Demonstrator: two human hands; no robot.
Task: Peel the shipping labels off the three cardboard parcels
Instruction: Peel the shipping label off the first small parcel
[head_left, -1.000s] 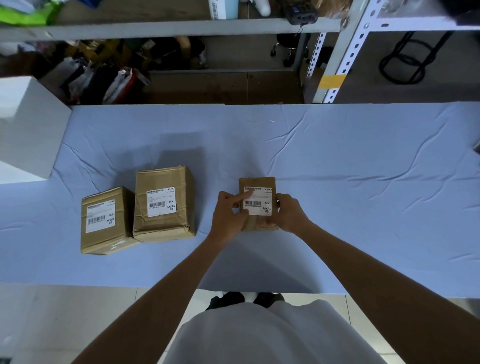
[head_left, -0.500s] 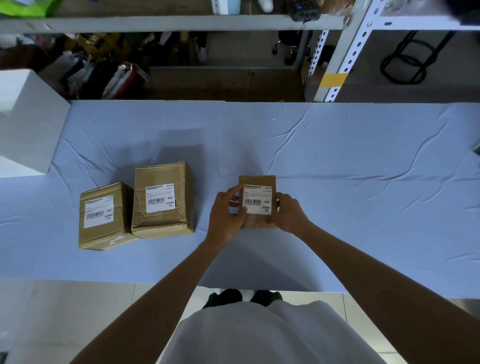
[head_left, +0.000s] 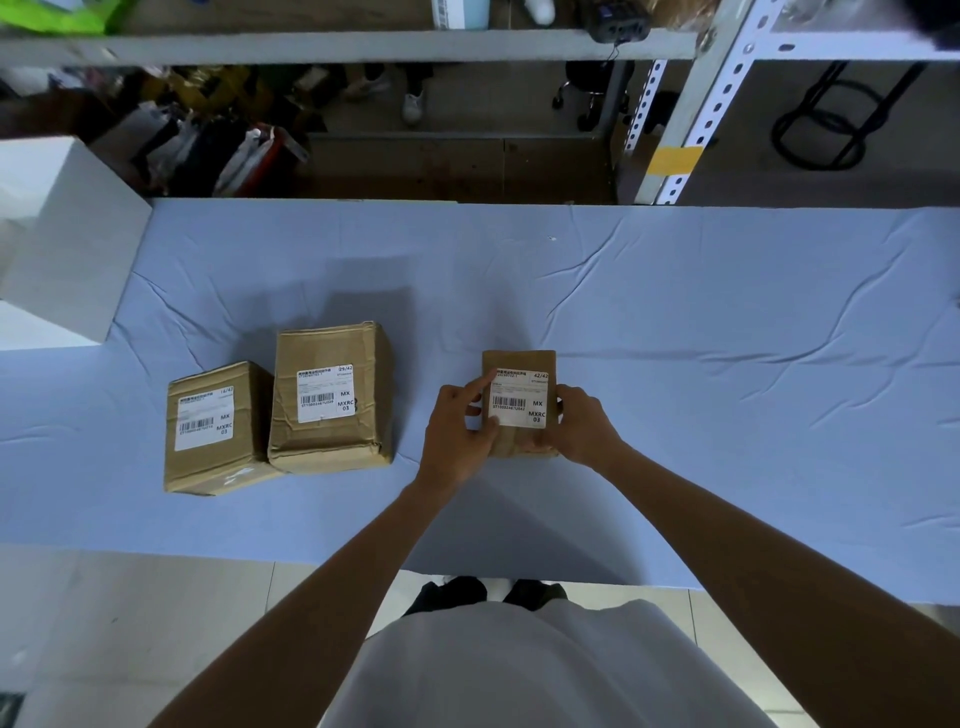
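Note:
Three brown cardboard parcels lie on the blue cloth, each with a white barcode label on top. The small parcel sits in the middle, and both my hands hold it. My left hand grips its left side, with the index fingertip on the top left corner of its label. My right hand grips the right side. The middle parcel and the left parcel stand side by side further left, labels flat on top.
The blue cloth covers the table. A white box stands at the far left. Metal shelving with cluttered items rises behind the table's far edge. My feet and pale tiles show below the near edge.
My left index finger slid from lying across the label's top to its top left corner. The right hand and the small parcel stayed in place.

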